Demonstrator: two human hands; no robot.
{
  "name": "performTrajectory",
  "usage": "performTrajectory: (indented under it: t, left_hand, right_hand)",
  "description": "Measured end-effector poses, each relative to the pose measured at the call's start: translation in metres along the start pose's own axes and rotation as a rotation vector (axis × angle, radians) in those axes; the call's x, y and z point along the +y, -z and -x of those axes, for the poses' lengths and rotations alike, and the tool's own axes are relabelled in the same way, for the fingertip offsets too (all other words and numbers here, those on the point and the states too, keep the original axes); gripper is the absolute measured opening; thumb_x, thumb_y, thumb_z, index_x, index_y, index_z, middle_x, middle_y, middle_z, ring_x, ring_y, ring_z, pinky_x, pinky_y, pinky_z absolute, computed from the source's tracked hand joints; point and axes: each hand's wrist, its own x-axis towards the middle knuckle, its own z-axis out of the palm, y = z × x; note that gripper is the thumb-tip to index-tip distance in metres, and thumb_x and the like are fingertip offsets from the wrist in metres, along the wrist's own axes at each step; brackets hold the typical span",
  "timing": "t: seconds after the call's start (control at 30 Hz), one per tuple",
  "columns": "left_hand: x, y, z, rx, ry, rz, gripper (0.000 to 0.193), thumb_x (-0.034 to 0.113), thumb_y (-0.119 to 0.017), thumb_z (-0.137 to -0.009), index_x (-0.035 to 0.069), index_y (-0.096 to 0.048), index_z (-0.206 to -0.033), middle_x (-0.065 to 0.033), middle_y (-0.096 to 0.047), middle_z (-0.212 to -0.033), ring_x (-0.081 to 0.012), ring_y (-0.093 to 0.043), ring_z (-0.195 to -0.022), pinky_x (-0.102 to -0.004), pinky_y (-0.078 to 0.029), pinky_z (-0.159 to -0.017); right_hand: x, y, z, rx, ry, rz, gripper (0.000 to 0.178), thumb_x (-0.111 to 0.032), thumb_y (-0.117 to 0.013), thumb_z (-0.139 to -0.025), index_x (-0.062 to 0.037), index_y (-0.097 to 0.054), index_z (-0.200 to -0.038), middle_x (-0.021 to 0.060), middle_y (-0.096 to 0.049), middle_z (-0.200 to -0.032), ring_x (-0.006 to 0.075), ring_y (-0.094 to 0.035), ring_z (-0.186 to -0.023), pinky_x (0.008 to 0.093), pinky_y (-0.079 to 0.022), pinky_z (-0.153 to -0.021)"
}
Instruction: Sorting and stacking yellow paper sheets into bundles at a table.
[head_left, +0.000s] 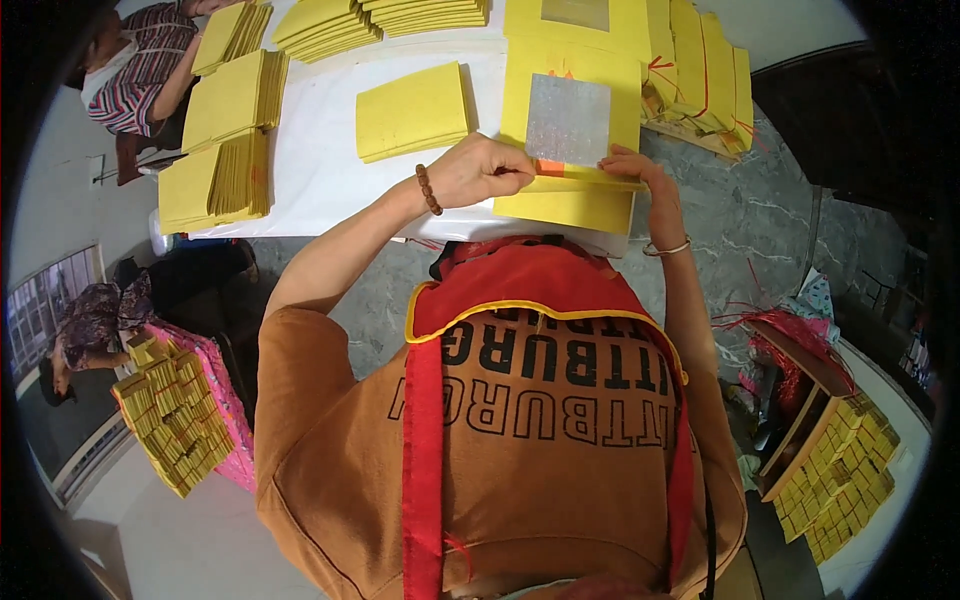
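Note:
On the white-covered table in front of me lies a yellow paper sheet (pixel 625 110) with a silver foil square (pixel 568 118) and a bit of orange print at the square's near edge. My left hand (pixel 485 172), with a brown bead bracelet, is closed, its curled fingers at the sheet's near left edge. At the near right corner, my right hand (pixel 655 190) pinches the same sheet, fingers on top. A raised or folded strip runs along the near edge between both hands. Underneath, another yellow sheet (pixel 565 208) sticks out toward me. A folded yellow stack (pixel 412 112) lies left of my hands.
Folded yellow paper bundles (pixel 230 185) line the table's left side, with more stacks (pixel 325 25) at the far edge. Red-tied yellow bundles (pixel 700 75) stand right. Packed yellow bundles sit at lower left (pixel 175 415) and lower right (pixel 835 475). Another person (pixel 140 75) is at upper left.

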Motion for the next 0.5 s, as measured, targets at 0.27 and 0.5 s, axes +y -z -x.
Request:
performTrajectory:
  t: [0.27,0.5]
  left_hand:
    - [0.007,-0.015,0.006,0.164,-0.274,-0.253,0.024,0.005,-0.053,-0.082,0.009,-0.06,-0.105,-0.0103,-0.061,-0.093,-0.0274,-0.06,-0.079,-0.0338,-0.051,-0.071]
    - [0.003,-0.017,0.01,0.027,-0.561,-0.547,0.039,0.011,-0.067,-0.07,0.009,-0.057,-0.107,-0.0096,-0.053,-0.107,-0.0251,-0.051,-0.097,-0.0338,-0.046,-0.085]
  right_hand:
    - [0.007,-0.001,0.003,-0.027,0.056,0.137,0.027,-0.003,-0.067,-0.073,-0.005,-0.063,-0.099,0.0075,-0.062,-0.106,0.0258,-0.048,-0.117,0.035,-0.038,-0.097]
    - [0.007,0.002,0.004,-0.064,0.055,0.113,0.033,0.001,-0.067,-0.07,-0.0055,-0.063,-0.102,0.0067,-0.061,-0.108,0.0247,-0.047,-0.118,0.0339,-0.038,-0.096]
